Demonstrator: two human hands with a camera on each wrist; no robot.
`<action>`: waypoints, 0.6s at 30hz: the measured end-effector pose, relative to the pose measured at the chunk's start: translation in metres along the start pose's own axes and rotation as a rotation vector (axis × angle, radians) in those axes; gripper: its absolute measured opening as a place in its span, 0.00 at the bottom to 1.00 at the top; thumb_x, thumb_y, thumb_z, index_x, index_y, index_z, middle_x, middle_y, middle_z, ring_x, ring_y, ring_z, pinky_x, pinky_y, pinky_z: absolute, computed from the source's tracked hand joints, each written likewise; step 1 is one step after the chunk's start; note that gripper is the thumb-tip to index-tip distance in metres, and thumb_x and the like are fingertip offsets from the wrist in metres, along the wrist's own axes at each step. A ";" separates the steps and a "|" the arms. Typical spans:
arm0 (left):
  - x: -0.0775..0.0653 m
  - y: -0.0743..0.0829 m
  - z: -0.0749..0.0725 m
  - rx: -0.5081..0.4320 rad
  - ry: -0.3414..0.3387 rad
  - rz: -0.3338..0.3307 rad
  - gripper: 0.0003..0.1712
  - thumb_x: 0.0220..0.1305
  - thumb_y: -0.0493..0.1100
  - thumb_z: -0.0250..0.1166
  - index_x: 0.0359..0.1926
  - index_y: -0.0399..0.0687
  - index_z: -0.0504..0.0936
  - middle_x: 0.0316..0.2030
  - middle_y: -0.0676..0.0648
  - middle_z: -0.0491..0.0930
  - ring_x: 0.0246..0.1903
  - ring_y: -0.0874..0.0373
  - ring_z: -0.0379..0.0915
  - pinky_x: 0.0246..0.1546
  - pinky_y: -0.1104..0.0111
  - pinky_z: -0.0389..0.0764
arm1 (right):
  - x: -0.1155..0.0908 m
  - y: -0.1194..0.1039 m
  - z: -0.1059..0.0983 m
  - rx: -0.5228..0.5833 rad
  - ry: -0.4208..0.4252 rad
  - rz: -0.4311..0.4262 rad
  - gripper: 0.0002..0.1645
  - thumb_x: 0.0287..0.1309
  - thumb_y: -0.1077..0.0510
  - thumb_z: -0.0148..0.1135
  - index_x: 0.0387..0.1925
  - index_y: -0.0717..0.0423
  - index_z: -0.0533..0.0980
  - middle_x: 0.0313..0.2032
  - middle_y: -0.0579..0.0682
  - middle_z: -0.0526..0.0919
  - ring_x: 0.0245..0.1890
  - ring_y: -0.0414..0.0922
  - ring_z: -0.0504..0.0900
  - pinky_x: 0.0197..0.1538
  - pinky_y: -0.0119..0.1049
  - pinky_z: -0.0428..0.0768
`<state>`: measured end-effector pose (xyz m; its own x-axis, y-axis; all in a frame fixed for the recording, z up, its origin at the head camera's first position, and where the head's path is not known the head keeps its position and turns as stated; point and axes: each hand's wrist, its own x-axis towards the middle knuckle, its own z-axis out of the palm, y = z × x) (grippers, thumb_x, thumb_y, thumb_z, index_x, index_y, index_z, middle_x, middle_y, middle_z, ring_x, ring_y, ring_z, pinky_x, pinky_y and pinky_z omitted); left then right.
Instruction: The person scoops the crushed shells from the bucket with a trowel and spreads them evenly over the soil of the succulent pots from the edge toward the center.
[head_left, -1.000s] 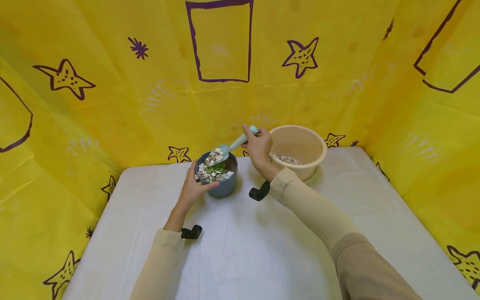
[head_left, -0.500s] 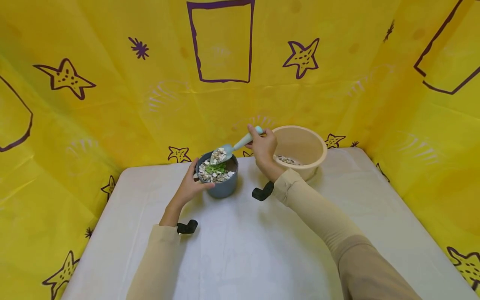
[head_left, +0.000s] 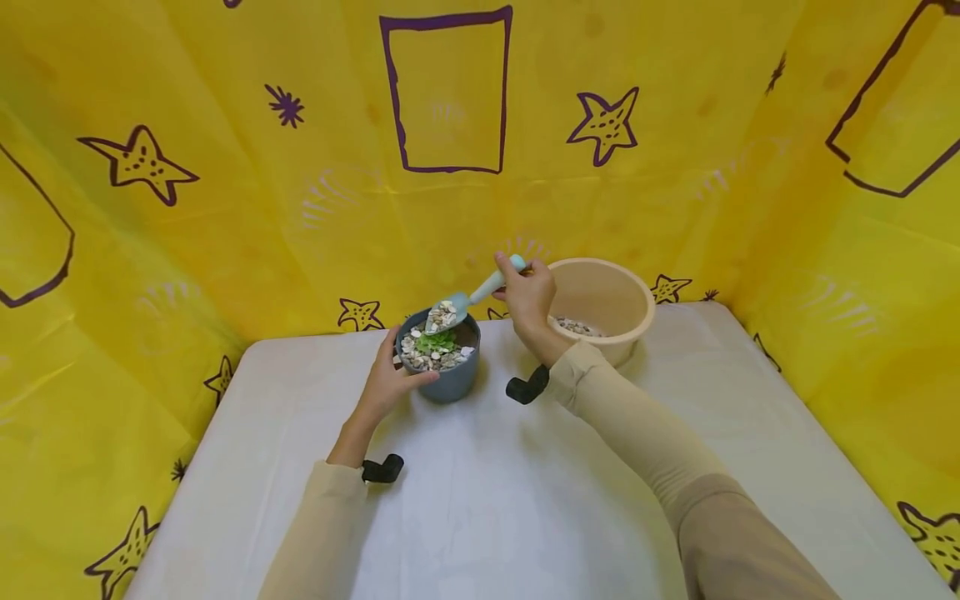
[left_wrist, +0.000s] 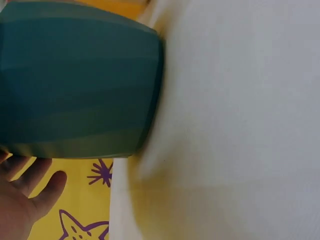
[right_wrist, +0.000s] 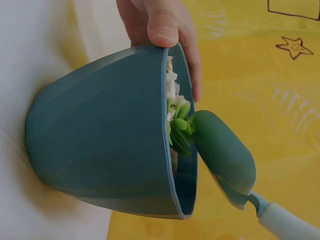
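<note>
A blue-grey flower pot (head_left: 453, 385) stands on the table, holding a green succulent (head_left: 437, 342) amid pale pebbles (head_left: 431, 362). My left hand (head_left: 384, 385) grips the pot's left side; its thumb (right_wrist: 163, 31) lies at the rim in the right wrist view. With my right hand (head_left: 529, 300) I hold a light-blue trowel (head_left: 487, 287) by the handle. Its scoop (right_wrist: 225, 152), loaded with pebbles, is tilted above the pot opening, close to the leaves. Bare brown shows inside the pot's right part. In the left wrist view the pot wall (left_wrist: 80, 80) hides part of the left hand.
A beige tub (head_left: 637, 321) with some pebbles at its bottom stands to the right of the pot, behind my right wrist. White cloth covers the table (head_left: 480, 500). A yellow patterned curtain (head_left: 322, 250) rises right behind the table's back edge.
My right hand has shifted slightly right with the trowel, and the scoop with it, uncovering more of the succulent. My left hand keeps hold of the pot. The head view has tilted up slightly.
</note>
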<state>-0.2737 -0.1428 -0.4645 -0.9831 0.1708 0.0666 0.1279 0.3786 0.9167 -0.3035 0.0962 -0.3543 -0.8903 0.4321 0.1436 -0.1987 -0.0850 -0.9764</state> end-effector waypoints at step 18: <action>0.011 0.010 -0.017 0.046 -0.186 -0.044 0.67 0.52 0.49 0.75 0.78 0.57 0.35 0.78 0.41 0.39 0.73 0.36 0.47 0.69 0.43 0.59 | -0.006 -0.006 -0.001 -0.106 -0.033 -0.148 0.23 0.56 0.47 0.70 0.25 0.56 0.67 0.24 0.53 0.79 0.23 0.55 0.87 0.31 0.47 0.86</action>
<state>-0.2858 -0.1528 -0.4481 -0.9472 0.3166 -0.0515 0.0949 0.4300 0.8978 -0.2967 0.0952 -0.3493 -0.8679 0.4033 0.2900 -0.2856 0.0727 -0.9556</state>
